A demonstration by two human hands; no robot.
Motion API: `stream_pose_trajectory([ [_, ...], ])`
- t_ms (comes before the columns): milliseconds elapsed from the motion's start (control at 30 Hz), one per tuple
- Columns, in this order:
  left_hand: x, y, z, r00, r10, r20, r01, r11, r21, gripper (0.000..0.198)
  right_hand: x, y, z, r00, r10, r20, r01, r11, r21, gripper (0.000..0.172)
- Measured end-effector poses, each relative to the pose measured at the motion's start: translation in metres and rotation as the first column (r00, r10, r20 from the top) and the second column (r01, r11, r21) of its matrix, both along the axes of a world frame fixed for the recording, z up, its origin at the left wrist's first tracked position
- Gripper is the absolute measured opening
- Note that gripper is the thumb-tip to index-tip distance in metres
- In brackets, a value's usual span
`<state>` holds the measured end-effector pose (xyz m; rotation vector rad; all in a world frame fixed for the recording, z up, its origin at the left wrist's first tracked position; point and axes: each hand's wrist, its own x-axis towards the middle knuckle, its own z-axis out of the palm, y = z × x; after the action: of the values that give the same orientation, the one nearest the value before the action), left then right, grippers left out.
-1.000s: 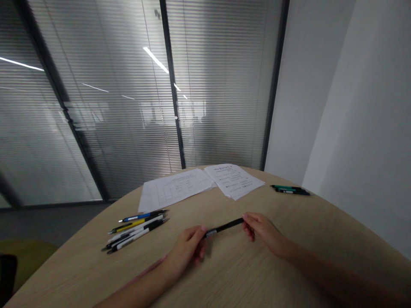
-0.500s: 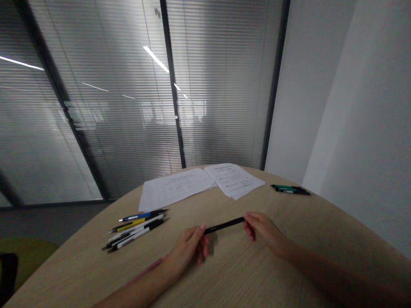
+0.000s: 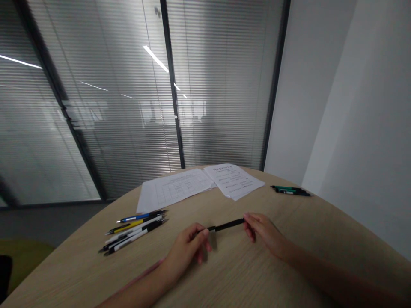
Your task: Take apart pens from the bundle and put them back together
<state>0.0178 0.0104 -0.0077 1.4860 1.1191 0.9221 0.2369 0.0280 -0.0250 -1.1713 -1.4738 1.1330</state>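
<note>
On the left of the table (image 3: 224, 278), a blue pen (image 3: 141, 216), a yellow pen (image 3: 130, 225) and black-and-white pens (image 3: 131, 241) are lying close together, with a printed sheet (image 3: 173, 188) resting beyond. The left hand (image 3: 189, 244) is pinching the left end of a black pen (image 3: 229, 224), which is stretching between both hands at the middle; the right hand (image 3: 261, 231) is gripping its right end. Green-and-black pens (image 3: 290, 191) are lying far right.

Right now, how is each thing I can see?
Black pen, held, slanting; cap on or off unclear.
Left hand, closed on that pen's left part.
Right hand, closed on its right end.
Left-side pens, lying bunched.
Left paper, printed side up.
Right paper, printed side up.
Far-right pens, lying bunched.
Blinds, lowered.
</note>
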Motion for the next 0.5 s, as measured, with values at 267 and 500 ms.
stream_pose_trajectory([
  [267, -0.0017, 0.0039, -0.0026, 0.995, 0.080, 0.052, -0.078, 0.996, -0.039, 0.039, -0.0001, 0.0015, -0.0014, 0.999, -0.009, -0.049, 0.008, 1.000, -0.019, 0.046],
  [500, -0.0018, 0.0019, 0.0008, 0.987, 0.122, 0.100, -0.116, 0.991, -0.064, 0.037, 0.0038, 0.0063, -0.0060, 0.998, -0.045, -0.032, 0.048, 0.994, 0.100, 0.032],
])
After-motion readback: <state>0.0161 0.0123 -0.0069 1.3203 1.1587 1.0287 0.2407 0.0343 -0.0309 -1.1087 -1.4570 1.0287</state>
